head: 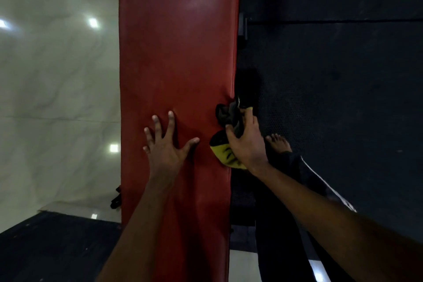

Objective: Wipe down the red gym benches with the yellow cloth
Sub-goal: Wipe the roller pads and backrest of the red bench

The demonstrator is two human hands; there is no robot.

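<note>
The long red padded vinyl bench (pixel 178 41) runs near to far. The right hand (pixel 246 144) grips the crumpled yellow-and-black cloth (pixel 225 154) against its right edge, so the pad lies left of it. The left hand (pixel 164 146) rests flat nearby, fingers spread.

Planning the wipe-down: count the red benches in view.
1. The red bench runs up the frame's middle, between white floor and black mat; others may lie outside view.
</note>
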